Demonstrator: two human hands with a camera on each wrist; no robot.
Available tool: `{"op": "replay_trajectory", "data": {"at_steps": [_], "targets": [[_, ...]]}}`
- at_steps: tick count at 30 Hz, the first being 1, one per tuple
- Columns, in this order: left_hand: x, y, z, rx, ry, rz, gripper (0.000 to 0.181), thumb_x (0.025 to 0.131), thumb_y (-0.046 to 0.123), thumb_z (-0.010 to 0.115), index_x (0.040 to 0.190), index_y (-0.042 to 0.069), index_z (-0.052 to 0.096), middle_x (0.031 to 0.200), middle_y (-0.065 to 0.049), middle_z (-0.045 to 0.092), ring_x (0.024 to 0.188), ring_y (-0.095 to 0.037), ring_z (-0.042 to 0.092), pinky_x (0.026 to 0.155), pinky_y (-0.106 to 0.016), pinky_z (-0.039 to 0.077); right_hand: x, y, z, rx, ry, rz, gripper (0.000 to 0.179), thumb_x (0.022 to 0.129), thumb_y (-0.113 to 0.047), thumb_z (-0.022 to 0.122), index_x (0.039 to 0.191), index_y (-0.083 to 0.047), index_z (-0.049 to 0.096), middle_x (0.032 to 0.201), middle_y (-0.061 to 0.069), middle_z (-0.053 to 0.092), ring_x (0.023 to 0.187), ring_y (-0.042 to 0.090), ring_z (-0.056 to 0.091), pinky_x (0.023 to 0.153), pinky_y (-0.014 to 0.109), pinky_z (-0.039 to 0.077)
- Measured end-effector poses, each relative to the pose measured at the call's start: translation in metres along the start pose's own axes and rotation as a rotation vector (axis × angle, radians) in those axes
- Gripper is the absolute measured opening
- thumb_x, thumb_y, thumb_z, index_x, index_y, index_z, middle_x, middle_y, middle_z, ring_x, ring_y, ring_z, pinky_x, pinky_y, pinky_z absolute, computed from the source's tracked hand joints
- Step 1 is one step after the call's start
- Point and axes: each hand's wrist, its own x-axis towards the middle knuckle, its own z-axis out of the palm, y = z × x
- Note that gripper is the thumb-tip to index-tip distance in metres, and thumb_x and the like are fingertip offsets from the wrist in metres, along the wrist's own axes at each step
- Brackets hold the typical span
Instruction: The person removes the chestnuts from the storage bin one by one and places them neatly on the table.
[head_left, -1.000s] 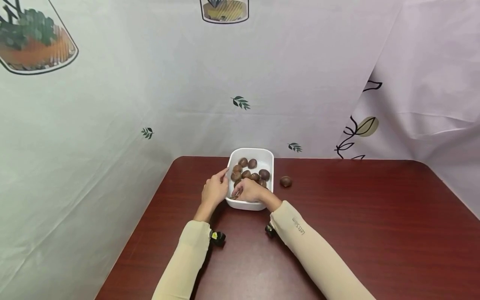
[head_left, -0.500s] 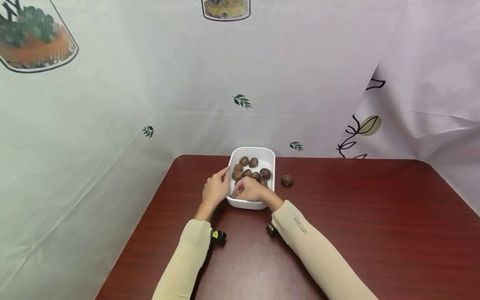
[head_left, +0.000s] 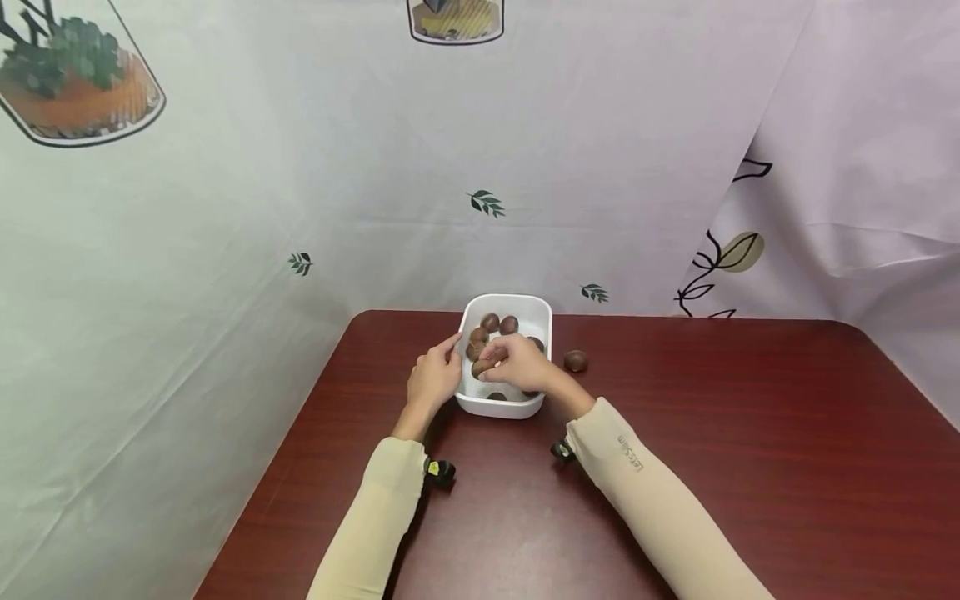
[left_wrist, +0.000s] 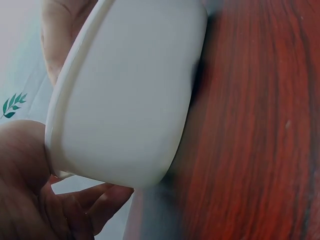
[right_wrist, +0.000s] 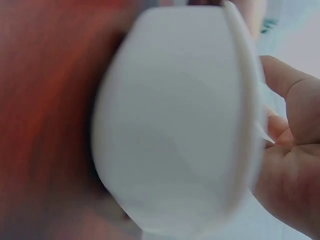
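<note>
A white plastic tub point(head_left: 498, 410) stands near the far edge of the table, with several round brown chestnut-like nuts point(head_left: 490, 322) in it. My left hand point(head_left: 433, 379) grips the tub's left side, its fingers point(left_wrist: 107, 204) against the outer wall. Over the tub's middle, my right hand point(head_left: 525, 364) pinches one nut point(head_left: 480, 368) between thumb and fingertips. That hand covers some of the other nuts. In the right wrist view the tub wall point(right_wrist: 175, 120) hides most of the contents, with the right hand point(right_wrist: 295, 145) beyond the rim.
One brown nut point(head_left: 576, 361) lies on the dark red wooden table point(head_left: 712, 442), right of the tub. Printed cloth point(head_left: 622, 167) hangs behind the table's far edge and along its left. Black wrist cameras point(head_left: 441, 473) sit under both wrists.
My right hand has moved from the tub's near left part up and to the right, and now shows a nut in its fingers. The left hand stays at the tub's side.
</note>
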Motion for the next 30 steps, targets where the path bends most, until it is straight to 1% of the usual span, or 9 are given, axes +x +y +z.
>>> {"op": "replay_trajectory", "data": {"at_steps": [4, 6, 7, 11, 13, 16, 20, 24, 30], "targets": [[0.001, 0.001, -0.001, -0.006, 0.004, 0.010, 0.042, 0.099, 0.030, 0.045, 0.138, 0.030, 0.060, 0.123, -0.012, 0.068, 0.082, -0.035, 0.065, 0.065, -0.051, 0.048, -0.007, -0.001, -0.022, 0.074, 0.017, 0.023, 0.018, 0.080, -0.002, 0.076, 0.096, 0.002, 0.071, 0.088, 0.008, 0.072, 0.075, 0.012, 0.065, 0.068, 0.027, 0.052], [0.001, 0.000, -0.001, -0.007, 0.004, 0.008, 0.043, 0.099, 0.030, 0.045, 0.139, 0.030, 0.060, 0.127, -0.011, 0.066, 0.085, -0.036, 0.066, 0.067, -0.053, 0.049, -0.011, -0.001, -0.032, 0.090, 0.033, 0.039, 0.017, 0.081, -0.001, 0.075, 0.097, 0.003, 0.071, 0.088, 0.009, 0.072, 0.072, 0.013, 0.064, 0.067, 0.028, 0.053], [0.001, 0.000, -0.001, -0.008, 0.004, 0.005, 0.043, 0.099, 0.030, 0.045, 0.139, 0.030, 0.060, 0.128, -0.010, 0.066, 0.087, -0.036, 0.067, 0.068, -0.053, 0.049, -0.013, 0.001, -0.036, 0.104, 0.041, 0.049, 0.017, 0.081, -0.001, 0.075, 0.097, 0.004, 0.071, 0.089, 0.010, 0.072, 0.072, 0.014, 0.065, 0.066, 0.029, 0.054], [0.000, -0.003, -0.001, -0.008, 0.000, -0.012, 0.043, 0.099, 0.030, 0.046, 0.139, 0.031, 0.060, 0.130, -0.010, 0.065, 0.091, -0.038, 0.067, 0.070, -0.054, 0.049, -0.023, 0.005, -0.054, 0.086, 0.078, 0.075, 0.019, 0.082, -0.005, 0.075, 0.099, 0.004, 0.071, 0.092, 0.011, 0.072, 0.082, 0.017, 0.067, 0.069, 0.031, 0.056], [0.000, -0.003, -0.001, -0.009, -0.001, -0.010, 0.043, 0.098, 0.030, 0.046, 0.139, 0.030, 0.060, 0.130, -0.010, 0.065, 0.093, -0.038, 0.067, 0.071, -0.055, 0.049, -0.028, 0.008, -0.061, 0.107, 0.081, 0.096, 0.021, 0.083, -0.006, 0.075, 0.102, 0.005, 0.070, 0.095, 0.013, 0.072, 0.083, 0.019, 0.068, 0.068, 0.032, 0.056], [-0.001, -0.004, -0.001, -0.012, -0.005, -0.003, 0.043, 0.099, 0.031, 0.046, 0.139, 0.030, 0.060, 0.129, -0.011, 0.065, 0.094, -0.039, 0.067, 0.072, -0.055, 0.049, -0.035, 0.014, -0.072, 0.155, 0.070, 0.120, 0.026, 0.085, -0.005, 0.074, 0.107, 0.008, 0.067, 0.097, 0.017, 0.072, 0.079, 0.023, 0.069, 0.066, 0.034, 0.057], [0.000, -0.003, -0.001, -0.016, 0.001, -0.006, 0.042, 0.099, 0.030, 0.047, 0.138, 0.030, 0.061, 0.129, -0.011, 0.065, 0.097, -0.040, 0.067, 0.073, -0.056, 0.049, -0.042, 0.022, -0.083, 0.201, 0.075, 0.150, 0.031, 0.087, -0.004, 0.072, 0.113, 0.010, 0.064, 0.101, 0.021, 0.071, 0.077, 0.028, 0.071, 0.068, 0.043, 0.058], [-0.001, -0.002, -0.001, -0.017, 0.000, -0.011, 0.042, 0.099, 0.030, 0.047, 0.138, 0.030, 0.060, 0.130, -0.011, 0.064, 0.099, -0.040, 0.067, 0.074, -0.056, 0.049, -0.049, 0.031, -0.092, 0.203, 0.099, 0.174, 0.033, 0.088, -0.004, 0.072, 0.116, 0.010, 0.063, 0.103, 0.023, 0.070, 0.078, 0.031, 0.072, 0.070, 0.052, 0.056], [-0.002, -0.002, -0.001, -0.019, -0.006, -0.012, 0.042, 0.100, 0.032, 0.045, 0.139, 0.031, 0.060, 0.131, -0.010, 0.064, 0.101, -0.040, 0.066, 0.076, -0.056, 0.049, -0.060, 0.046, -0.105, 0.156, 0.121, 0.188, 0.036, 0.089, -0.006, 0.071, 0.121, 0.008, 0.064, 0.108, 0.025, 0.069, 0.078, 0.029, 0.072, 0.070, 0.052, 0.057]]}}
